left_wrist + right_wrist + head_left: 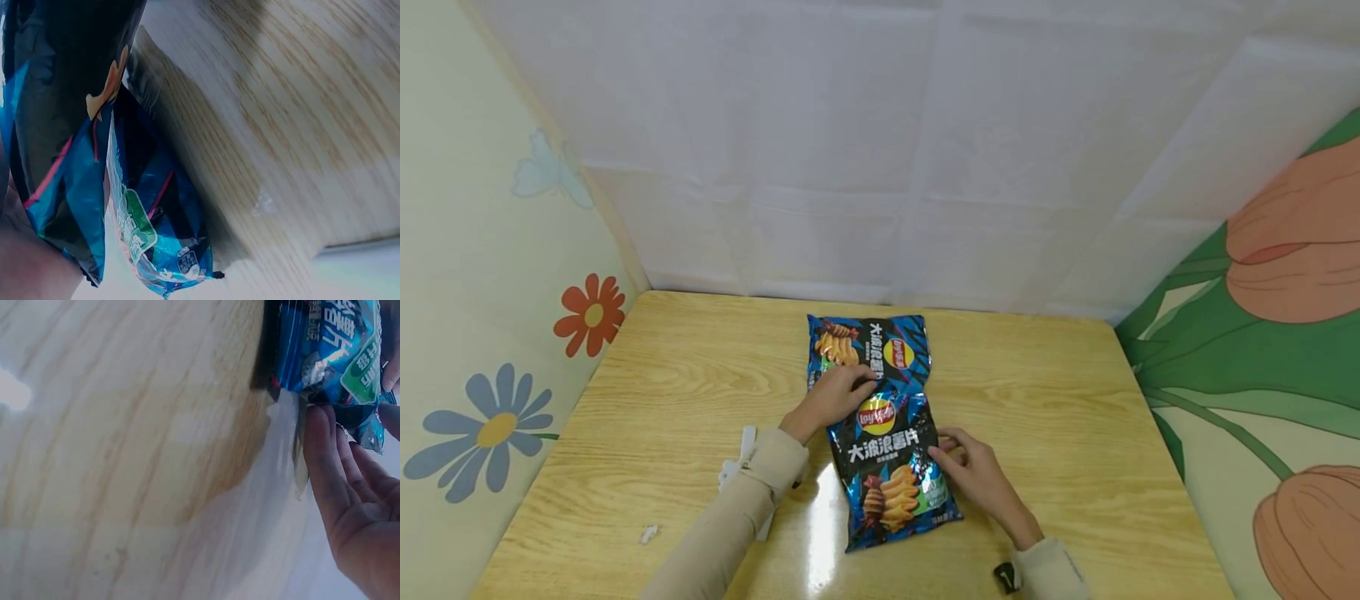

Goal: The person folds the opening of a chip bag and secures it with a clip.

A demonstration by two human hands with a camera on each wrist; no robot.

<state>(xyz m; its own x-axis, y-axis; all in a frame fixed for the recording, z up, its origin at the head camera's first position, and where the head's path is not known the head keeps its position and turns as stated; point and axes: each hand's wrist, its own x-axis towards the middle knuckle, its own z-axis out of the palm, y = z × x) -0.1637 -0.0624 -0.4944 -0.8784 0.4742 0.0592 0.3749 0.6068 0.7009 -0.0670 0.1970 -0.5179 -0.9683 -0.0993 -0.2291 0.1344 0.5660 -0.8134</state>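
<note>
Two blue-and-black bags of potato chips lie one behind the other in the head view. The near bag shows its front face up and is slightly tilted, its top edge overlapping the far bag, which is turned sideways. At the near bag's upper left corner, my left hand pinches the edge, fingers over the top. My right hand holds the right edge, thumb on the front; the right wrist view shows its fingers at the underside of the bag.
A white flat object lies partly hidden under the left sleeve. A small pale scrap sits on the wooden table at left. Behind the table hangs a white cloth, with painted walls on both sides.
</note>
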